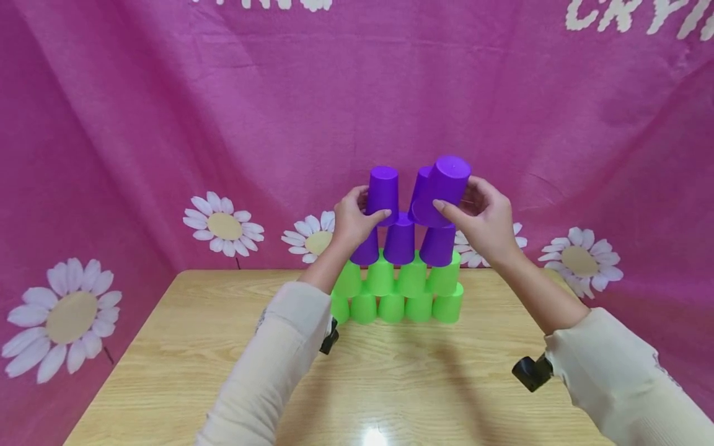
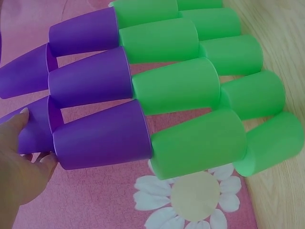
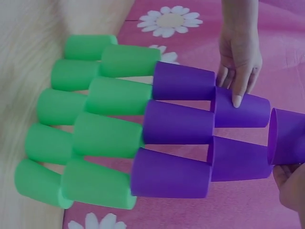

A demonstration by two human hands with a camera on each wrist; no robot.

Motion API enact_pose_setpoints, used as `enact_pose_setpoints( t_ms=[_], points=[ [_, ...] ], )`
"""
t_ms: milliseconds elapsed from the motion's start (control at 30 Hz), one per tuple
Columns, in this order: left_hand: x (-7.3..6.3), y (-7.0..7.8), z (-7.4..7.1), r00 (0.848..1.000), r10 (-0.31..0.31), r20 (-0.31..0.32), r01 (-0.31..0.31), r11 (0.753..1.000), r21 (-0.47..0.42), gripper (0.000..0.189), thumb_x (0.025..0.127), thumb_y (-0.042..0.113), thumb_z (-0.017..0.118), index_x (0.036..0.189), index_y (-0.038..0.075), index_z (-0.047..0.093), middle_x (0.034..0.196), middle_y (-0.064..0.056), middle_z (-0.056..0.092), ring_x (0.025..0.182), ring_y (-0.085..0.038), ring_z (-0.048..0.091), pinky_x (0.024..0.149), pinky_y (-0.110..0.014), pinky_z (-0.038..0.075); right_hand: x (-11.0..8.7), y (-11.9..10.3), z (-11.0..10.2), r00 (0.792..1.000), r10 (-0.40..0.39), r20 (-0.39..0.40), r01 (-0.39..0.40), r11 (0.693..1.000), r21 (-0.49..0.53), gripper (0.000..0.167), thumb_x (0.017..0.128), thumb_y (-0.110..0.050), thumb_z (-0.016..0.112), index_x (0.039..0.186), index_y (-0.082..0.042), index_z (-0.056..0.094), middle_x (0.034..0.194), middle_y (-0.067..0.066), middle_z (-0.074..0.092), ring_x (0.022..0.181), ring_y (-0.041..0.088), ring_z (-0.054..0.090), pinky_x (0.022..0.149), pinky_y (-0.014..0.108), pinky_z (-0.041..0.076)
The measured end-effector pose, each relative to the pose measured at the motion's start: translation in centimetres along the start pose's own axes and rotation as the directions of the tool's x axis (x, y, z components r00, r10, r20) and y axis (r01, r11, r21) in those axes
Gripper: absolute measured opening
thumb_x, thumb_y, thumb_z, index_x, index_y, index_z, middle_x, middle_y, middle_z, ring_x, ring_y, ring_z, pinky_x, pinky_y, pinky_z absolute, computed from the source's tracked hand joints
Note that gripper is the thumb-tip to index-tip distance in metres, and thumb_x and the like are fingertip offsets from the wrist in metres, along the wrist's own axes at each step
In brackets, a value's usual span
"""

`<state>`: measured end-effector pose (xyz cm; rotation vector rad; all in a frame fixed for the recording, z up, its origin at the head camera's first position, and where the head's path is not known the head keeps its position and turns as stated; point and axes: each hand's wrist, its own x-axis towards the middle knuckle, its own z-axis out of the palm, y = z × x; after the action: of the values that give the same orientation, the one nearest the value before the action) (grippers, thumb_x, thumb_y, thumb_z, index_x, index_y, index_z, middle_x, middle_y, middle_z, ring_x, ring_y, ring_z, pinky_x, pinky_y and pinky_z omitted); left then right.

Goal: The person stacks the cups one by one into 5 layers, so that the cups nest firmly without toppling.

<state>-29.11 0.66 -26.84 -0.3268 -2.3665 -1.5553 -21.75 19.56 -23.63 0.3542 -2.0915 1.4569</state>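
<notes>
My left hand grips an upside-down purple cup on the left of the stack's fourth level, thumb in front and fingers behind. In my right hand is another upside-down purple cup, tilted a little and raised higher than that level. It partly covers the fourth level's right purple cup in the head view; the right wrist view shows that cup fully. Below stand three purple cups, resting on two rows of upside-down green cups, several in each row.
The stack stands near the back of a light wooden table. Right behind hangs a pink cloth with white daisies. A small black device sits at the right wrist, another black device at the left.
</notes>
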Motion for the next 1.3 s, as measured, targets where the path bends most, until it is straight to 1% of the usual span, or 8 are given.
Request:
enact_pose_setpoints(
  t_ms=[200, 500, 600, 733, 833, 900, 1167, 1300],
  points=[
    [-0.1, -0.1, 0.0, 1.0, -0.005, 0.01, 0.005, 1.0, 0.01, 0.057, 0.078, 0.013, 0.074, 0.128, -0.001, 0.05, 0.119, -0.02, 0.062, 0.106, -0.03, 0.062, 0.092, -0.034, 0.052, 1.4, -0.7, 0.5, 0.999, -0.022, -0.029, 0.023, 1.0, 0.017, 0.042, 0.078, -0.007, 0.07, 0.117, 0.003, 0.058, 0.085, -0.022, 0.061, 0.084, 0.0, 0.061, 0.078, 0.012, 0.051],
    [0.0, 0.1, 0.0, 1.0, 0.002, 0.01, -0.002, 1.0, 0.023, 0.058, 0.078, 0.013, 0.074, 0.129, 0.0, 0.05, 0.118, -0.018, 0.062, 0.106, -0.029, 0.063, 0.092, -0.033, 0.052, 3.8, -1.8, 1.3, 0.997, -0.04, -0.065, 0.04, 0.999, 0.002, 0.044, 0.078, -0.011, 0.071, 0.119, 0.0, 0.059, 0.085, -0.019, 0.06, 0.085, 0.0, 0.06, 0.08, 0.016, 0.051],
    [0.0, 0.1, 0.0, 1.0, 0.009, 0.009, -0.009, 1.0, 0.017, 0.057, 0.078, 0.012, 0.074, 0.128, 0.0, 0.05, 0.118, -0.019, 0.062, 0.106, -0.029, 0.063, 0.092, -0.033, 0.052, 4.6, -2.0, 1.5, 0.997, -0.031, -0.073, 0.029, 0.999, -0.021, 0.045, 0.078, -0.014, 0.072, 0.12, -0.002, 0.06, 0.088, -0.014, 0.063, 0.084, -0.001, 0.06, 0.082, 0.019, 0.052],
    [0.0, 0.0, 0.0, 1.0, 0.012, 0.016, -0.012, 1.0, 0.013, 0.057, 0.078, 0.012, 0.074, 0.129, 0.0, 0.05, 0.118, -0.019, 0.062, 0.106, -0.029, 0.063, 0.092, -0.033, 0.052, 5.4, -1.8, 2.0, 0.997, -0.009, -0.077, 0.006, 0.999, -0.034, 0.045, 0.079, -0.017, 0.072, 0.121, -0.004, 0.06, 0.097, 0.001, 0.069, 0.083, -0.003, 0.06, 0.085, 0.023, 0.053],
    [0.1, 0.0, 0.0, 1.0, 0.011, 0.016, -0.011, 1.0, 0.015, 0.057, 0.079, 0.012, 0.073, 0.129, 0.0, 0.05, 0.118, -0.019, 0.062, 0.106, -0.029, 0.063, 0.092, -0.033, 0.052, 5.9, -1.5, 2.4, 0.997, 0.001, -0.08, -0.004, 0.999, -0.035, 0.045, 0.081, -0.018, 0.071, 0.122, -0.005, 0.06, 0.103, 0.011, 0.068, 0.083, -0.004, 0.059, 0.087, 0.025, 0.053],
    [0.1, 0.0, 0.0, 1.0, 0.009, 0.012, -0.009, 1.0, 0.02, 0.057, 0.079, 0.013, 0.073, 0.129, 0.001, 0.05, 0.118, -0.019, 0.062, 0.106, -0.029, 0.063, 0.091, -0.034, 0.052, 6.2, -1.4, 2.7, 0.996, 0.011, -0.084, -0.015, 0.999, -0.044, 0.044, 0.081, -0.019, 0.07, 0.122, -0.005, 0.06, 0.106, 0.015, 0.068, 0.083, -0.004, 0.059, 0.088, 0.025, 0.052],
    [0.1, -0.2, 0.2, 1.0, 0.012, 0.011, -0.012, 1.0, 0.016, 0.056, 0.079, 0.013, 0.074, 0.128, 0.0, 0.05, 0.118, -0.019, 0.062, 0.106, -0.028, 0.063, 0.092, -0.033, 0.052, 7.3, -1.2, 3.5, 0.994, 0.066, -0.086, -0.072, 0.995, -0.07, 0.047, 0.081, -0.022, 0.071, 0.125, -0.01, 0.059, 0.113, 0.017, 0.066, 0.09, 0.006, 0.063, 0.089, 0.026, 0.052],
    [0.1, -0.2, 0.2, 1.0, 0.009, 0.009, -0.009, 1.0, 0.015, 0.056, 0.079, 0.013, 0.073, 0.128, 0.0, 0.05, 0.118, -0.019, 0.062, 0.106, -0.029, 0.062, 0.092, -0.033, 0.051, 7.8, -1.1, 3.7, 0.995, 0.067, -0.07, -0.074, 0.993, -0.092, 0.047, 0.082, -0.024, 0.07, 0.125, -0.009, 0.059, 0.114, 0.018, 0.065, 0.087, 0.004, 0.062, 0.086, 0.023, 0.052]
  ],
)
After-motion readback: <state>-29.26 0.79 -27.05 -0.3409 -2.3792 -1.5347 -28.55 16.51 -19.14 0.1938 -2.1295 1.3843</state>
